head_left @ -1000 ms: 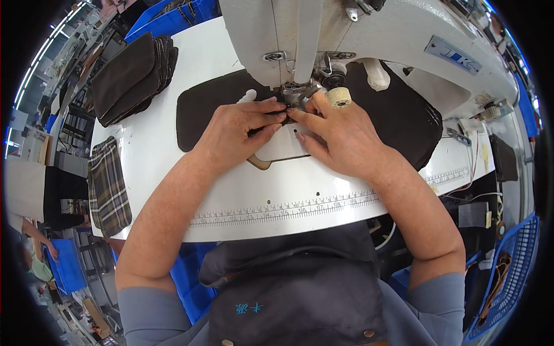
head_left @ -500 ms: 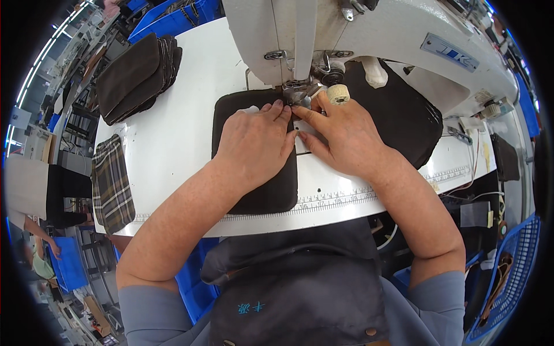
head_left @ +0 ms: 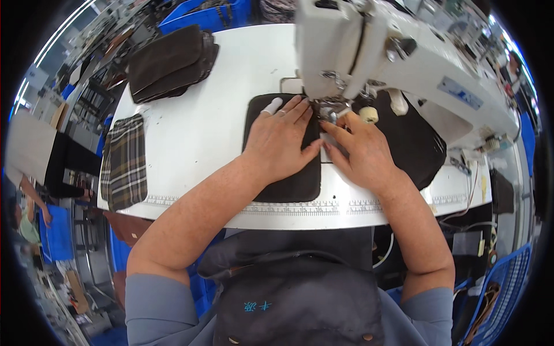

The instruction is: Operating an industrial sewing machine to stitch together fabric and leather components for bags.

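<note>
A dark brown fabric piece (head_left: 294, 183) lies flat on the white sewing table (head_left: 219, 121), its far edge under the presser foot (head_left: 330, 111) of a white sewing machine (head_left: 369, 52). My left hand (head_left: 280, 141) presses flat on this piece, fingers spread toward the needle. My right hand (head_left: 360, 150) rests just right of the foot, fingertips on the fabric edge. A taped fingertip shows on the left hand. More dark fabric (head_left: 412, 144) lies under the machine arm to the right.
A stack of dark brown pieces (head_left: 170, 60) sits at the table's far left. A plaid cloth (head_left: 124, 161) hangs over the left front edge. A ruler strip (head_left: 300, 209) runs along the front edge. Blue crates (head_left: 202, 14) stand behind.
The dark piece has shifted and turned under the foot, from lying wide across the table to a narrow upright shape. Both hands stayed on it near the needle.
</note>
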`<state>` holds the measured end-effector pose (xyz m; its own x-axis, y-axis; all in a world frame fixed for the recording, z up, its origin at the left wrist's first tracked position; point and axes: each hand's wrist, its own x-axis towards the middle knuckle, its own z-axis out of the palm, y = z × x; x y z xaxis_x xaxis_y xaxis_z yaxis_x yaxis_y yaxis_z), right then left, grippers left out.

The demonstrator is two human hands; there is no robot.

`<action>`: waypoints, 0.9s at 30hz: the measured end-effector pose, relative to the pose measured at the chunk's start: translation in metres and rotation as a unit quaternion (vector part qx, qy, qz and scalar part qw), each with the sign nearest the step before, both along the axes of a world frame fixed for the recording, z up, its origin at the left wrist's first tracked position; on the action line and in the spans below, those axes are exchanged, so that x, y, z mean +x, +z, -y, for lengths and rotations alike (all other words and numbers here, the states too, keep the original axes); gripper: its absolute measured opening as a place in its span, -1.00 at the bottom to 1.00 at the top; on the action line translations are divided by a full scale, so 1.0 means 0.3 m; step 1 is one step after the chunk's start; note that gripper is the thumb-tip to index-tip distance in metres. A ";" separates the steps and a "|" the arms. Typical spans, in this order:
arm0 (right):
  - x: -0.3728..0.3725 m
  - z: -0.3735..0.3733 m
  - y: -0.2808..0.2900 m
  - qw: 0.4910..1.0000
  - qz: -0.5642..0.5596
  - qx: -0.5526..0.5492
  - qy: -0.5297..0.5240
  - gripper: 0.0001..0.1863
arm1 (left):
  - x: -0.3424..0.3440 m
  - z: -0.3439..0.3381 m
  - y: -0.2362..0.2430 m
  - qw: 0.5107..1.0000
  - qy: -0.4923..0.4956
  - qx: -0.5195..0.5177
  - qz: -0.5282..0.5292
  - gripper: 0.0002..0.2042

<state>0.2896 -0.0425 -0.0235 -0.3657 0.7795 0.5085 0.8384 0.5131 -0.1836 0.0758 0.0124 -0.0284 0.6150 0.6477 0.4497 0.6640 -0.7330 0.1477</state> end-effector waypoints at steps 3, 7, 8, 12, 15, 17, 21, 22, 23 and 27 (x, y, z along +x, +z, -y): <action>-0.005 0.014 0.020 1.000 0.002 -0.004 0.008 -0.60 | -0.027 -0.039 -0.009 0.997 -0.030 -0.049 -0.055 -0.25; 0.009 0.024 0.046 0.995 -0.027 0.026 0.093 -0.73 | -0.099 -0.038 0.043 0.992 -0.072 -0.101 -0.022 -0.27; 0.012 0.047 0.064 0.992 -0.067 -0.013 0.106 -0.78 | -0.133 -0.030 0.063 0.983 -0.091 -0.155 -0.027 -0.28; -0.052 0.153 0.310 0.895 -0.244 -0.246 0.282 -0.74 | -0.276 0.085 0.104 0.962 -0.145 -0.228 -0.038 -0.36; -0.211 0.318 0.422 0.722 -0.541 -0.180 0.393 -0.52 | -0.308 0.190 0.105 0.957 -0.204 -0.200 -0.041 -0.37; -0.178 0.242 0.458 0.521 -0.455 -0.220 0.688 -0.40 | -0.330 0.265 0.124 0.964 -0.164 -0.191 -0.083 -0.25; -0.160 0.333 0.482 0.546 -0.477 -0.249 0.642 -0.49 | -0.384 0.375 0.156 0.968 -0.006 -0.236 -0.090 -0.08; -0.186 0.335 0.511 0.551 -0.483 -0.257 0.631 -0.52 | -0.413 0.383 0.155 0.968 -0.017 -0.217 -0.128 -0.12; -0.256 0.324 0.511 0.555 -0.488 -0.265 0.619 -0.55 | -0.439 0.387 0.154 0.966 -0.027 -0.197 -0.166 -0.15; -0.214 0.383 0.532 0.564 -0.506 -0.300 0.580 -0.66 | -0.561 0.371 0.211 0.962 -0.079 -0.257 -0.041 -0.47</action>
<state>0.2253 -0.1575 0.1362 -0.5666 0.4563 0.6861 -0.6867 0.1988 -0.6993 -0.0924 -0.0990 0.0350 0.7443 0.6666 0.0403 0.5747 -0.6701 0.4698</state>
